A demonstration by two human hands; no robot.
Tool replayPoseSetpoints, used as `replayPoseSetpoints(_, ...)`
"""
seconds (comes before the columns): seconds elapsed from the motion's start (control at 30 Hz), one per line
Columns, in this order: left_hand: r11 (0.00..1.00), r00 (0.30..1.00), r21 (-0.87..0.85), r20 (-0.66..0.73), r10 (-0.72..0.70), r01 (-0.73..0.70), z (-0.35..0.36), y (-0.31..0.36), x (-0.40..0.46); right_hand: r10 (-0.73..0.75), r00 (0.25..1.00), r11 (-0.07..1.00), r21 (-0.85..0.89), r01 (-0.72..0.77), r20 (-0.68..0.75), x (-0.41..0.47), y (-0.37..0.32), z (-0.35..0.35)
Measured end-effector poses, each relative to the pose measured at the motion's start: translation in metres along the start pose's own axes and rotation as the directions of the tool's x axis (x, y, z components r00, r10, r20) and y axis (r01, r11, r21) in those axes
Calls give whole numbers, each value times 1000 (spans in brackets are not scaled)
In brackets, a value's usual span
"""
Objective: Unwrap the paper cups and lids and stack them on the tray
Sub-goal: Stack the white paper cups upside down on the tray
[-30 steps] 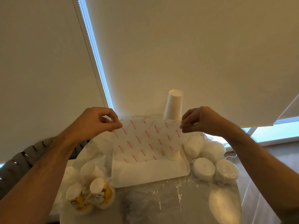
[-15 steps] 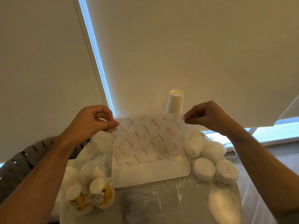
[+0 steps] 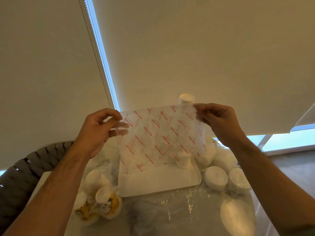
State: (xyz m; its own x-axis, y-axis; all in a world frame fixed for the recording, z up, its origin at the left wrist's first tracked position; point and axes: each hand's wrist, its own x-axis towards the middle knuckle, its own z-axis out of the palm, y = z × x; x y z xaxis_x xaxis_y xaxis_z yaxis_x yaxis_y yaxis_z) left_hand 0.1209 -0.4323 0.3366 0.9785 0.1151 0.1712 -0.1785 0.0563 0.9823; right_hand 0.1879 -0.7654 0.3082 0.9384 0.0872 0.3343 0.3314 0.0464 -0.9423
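Note:
I hold a clear plastic wrapper (image 3: pixel 162 138) with red print stretched flat in the air above the white tray (image 3: pixel 158 183). My left hand (image 3: pixel 98 132) pinches its left edge and my right hand (image 3: pixel 219 120) pinches its top right corner. Behind the wrapper a tall stack of white paper cups (image 3: pixel 186 99) stands on the tray's far right, its base showing below the wrapper. Wrapped white lids (image 3: pixel 216 178) lie right of the tray. Wrapped cups with yellow print (image 3: pixel 102 201) lie to its left.
Crumpled clear plastic (image 3: pixel 170 212) covers the table in front of the tray. A white oval object (image 3: pixel 237 217) lies at the near right. A dark woven chair back (image 3: pixel 25 169) is at the left. Pale roller blinds (image 3: pixel 187 48) hang behind the table.
Both hands have risen and moved apart, pulling the wrapper taut and lifting it higher in front of the cup stack.

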Motion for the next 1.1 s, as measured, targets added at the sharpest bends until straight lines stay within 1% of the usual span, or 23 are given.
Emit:
replayPoseSetpoints(0.07, 999, 1000, -54, -15, 1, -2, 1, -3, -1, 54, 999, 999, 12, -53, -7, -1, -2, 1)
replayPoseSetpoints(0.17, 994, 999, -96, -19, -44, 42, 2, -7, -4, 138, 988, 990, 15, -140, 73, -4, -7, -1)
replayPoseSetpoints(0.23, 991, 996, -110, 31, -78, 81, 1, -9, -6, 173, 975, 985, -14, -173, 139, -6, -9, -4)
replayPoseSetpoints(0.33, 995, 991, -54, 104, -80, 86, -2, -10, -8, 204, 957, 979, -57, -196, 204, -6, -10, -9)
replayPoseSetpoints(0.47, 996, 994, -47, 90, -70, 74, -4, -10, -10, 161, 964, 984, -112, -139, 214, -6, -11, -13)
replayPoseSetpoints(0.53, 995, 992, -37, 87, -90, 94, -4, -10, -9, 150, 969, 988, -74, -138, 198, -8, -10, -12)
replayPoseSetpoints(0.6, 994, 986, -8, 126, -107, 109, -5, -10, -9, 157, 967, 988, -22, -156, 202, -8, -9, -11)
replayPoseSetpoints(0.73, 988, 968, 78, 208, -144, 130, -7, -10, -11, 158, 961, 987, -55, -150, 225, -9, -8, -10)
replayPoseSetpoints(0.8, 989, 964, 72, 227, -140, 127, -9, -8, -11, 176, 951, 984, -48, -169, 254, -8, -9, -12)
replayPoseSetpoints(0.93, 992, 960, 76, 255, -120, 104, -12, -5, -13, 180, 943, 983, -86, -162, 279, -9, -11, -12)
replayPoseSetpoints(1.03, 993, 958, 78, 267, -103, 85, -11, -6, -14, 175, 953, 984, -69, -162, 246, -9, -12, -8)
replayPoseSetpoints(1.1, 993, 959, 77, 262, -106, 88, -9, -6, -14, 187, 955, 982, -26, -186, 231, -12, -13, -5)
